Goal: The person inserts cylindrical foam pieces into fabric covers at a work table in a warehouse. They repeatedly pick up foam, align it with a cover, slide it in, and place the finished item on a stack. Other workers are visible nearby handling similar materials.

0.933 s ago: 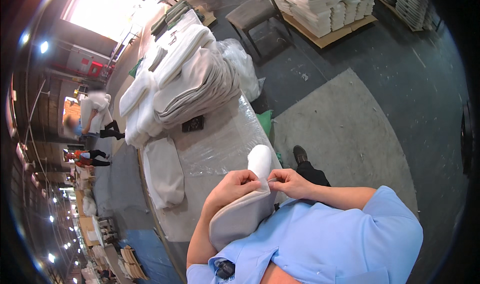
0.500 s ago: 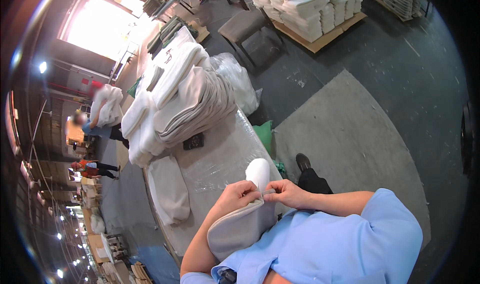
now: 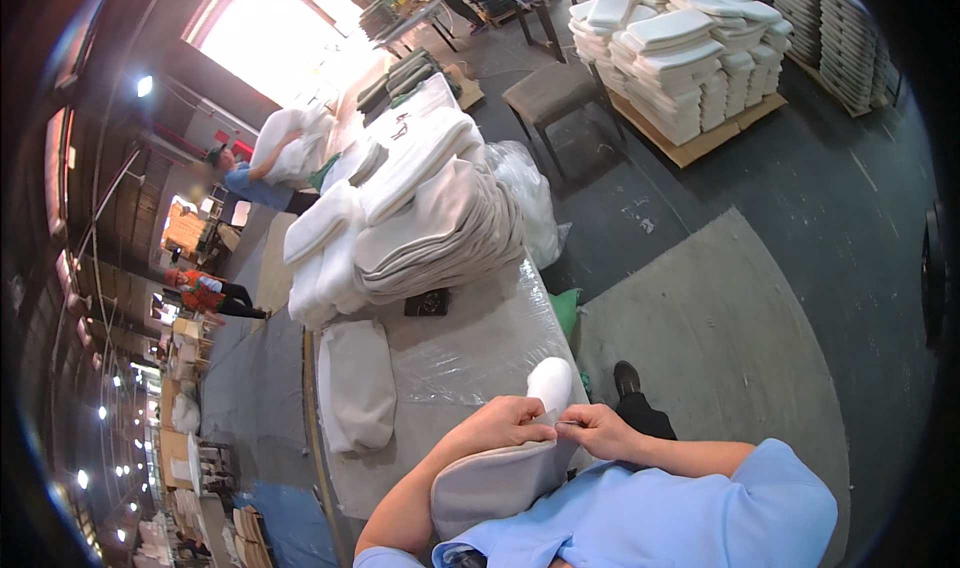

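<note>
Gripping the top edge of a grey fabric cover [image 3: 497, 480], the left hand [image 3: 507, 424] is curled closed over the seam where a white foam pad [image 3: 551, 382] pokes out of the cover's mouth. The right hand [image 3: 595, 431] pinches the same edge from the other side, fingers narrowed onto the fabric just beside the left hand, so both hands meet at the cover's opening. The cover with the foam inside stands close against the person's chest, at the near corner of a plastic-wrapped worktable [image 3: 470, 343]. On the tabletop a flat white cushion [image 3: 357, 383] lies along the left edge, and a tall stack of grey covers [image 3: 430, 228] fills the far end, leaving a bare strip of table between stack and hands. A small dark object [image 3: 427, 304] sits at the foot of the stack. To the right of the table the concrete floor [image 3: 720, 308] lies open, with a pallet of white foam pads [image 3: 690, 58] well beyond it.
</note>
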The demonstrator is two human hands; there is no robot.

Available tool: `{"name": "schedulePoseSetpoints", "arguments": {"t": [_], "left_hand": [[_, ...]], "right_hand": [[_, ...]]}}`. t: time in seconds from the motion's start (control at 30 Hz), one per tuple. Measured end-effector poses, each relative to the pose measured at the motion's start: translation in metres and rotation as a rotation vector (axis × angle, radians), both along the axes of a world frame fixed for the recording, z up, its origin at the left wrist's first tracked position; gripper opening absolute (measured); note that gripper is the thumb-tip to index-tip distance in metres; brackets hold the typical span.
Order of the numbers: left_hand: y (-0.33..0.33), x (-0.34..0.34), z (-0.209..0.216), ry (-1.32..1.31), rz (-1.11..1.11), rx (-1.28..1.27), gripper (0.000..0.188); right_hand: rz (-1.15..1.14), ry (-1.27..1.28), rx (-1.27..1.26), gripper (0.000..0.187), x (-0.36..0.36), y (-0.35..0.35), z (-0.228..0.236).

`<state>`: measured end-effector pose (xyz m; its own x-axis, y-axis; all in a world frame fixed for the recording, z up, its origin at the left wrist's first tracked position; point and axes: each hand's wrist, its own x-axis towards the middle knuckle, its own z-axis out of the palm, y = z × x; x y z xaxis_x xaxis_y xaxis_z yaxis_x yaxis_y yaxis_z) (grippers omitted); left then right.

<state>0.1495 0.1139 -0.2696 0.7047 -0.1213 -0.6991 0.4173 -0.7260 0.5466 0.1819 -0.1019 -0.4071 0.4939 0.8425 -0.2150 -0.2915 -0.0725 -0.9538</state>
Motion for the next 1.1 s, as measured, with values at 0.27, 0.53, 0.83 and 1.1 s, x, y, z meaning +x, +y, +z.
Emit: {"name": "schedulePoseSetpoints", "arguments": {"t": [0.27,0.53,0.83,1.1], "left_hand": [[0.003,0.000,-0.010,-0.231,-0.146,0.074,0.029],[0.017,-0.010,-0.052,-0.686,-0.190,-0.042,0.017],[0.028,-0.007,-0.067,-0.726,-0.151,-0.034,0.014],[0.036,0.004,-0.079,-0.696,-0.105,-0.120,0.016]], "right_hand": [[-0.054,-0.292,0.011,0.022,0.005,-0.002,0.006],[0.005,-0.358,-0.025,0.022,0.014,-0.002,-0.004],[-0.191,-0.891,0.095,0.014,0.027,0.011,-0.002],[-0.010,-0.658,0.124,0.019,0.051,0.021,-0.011]]}}
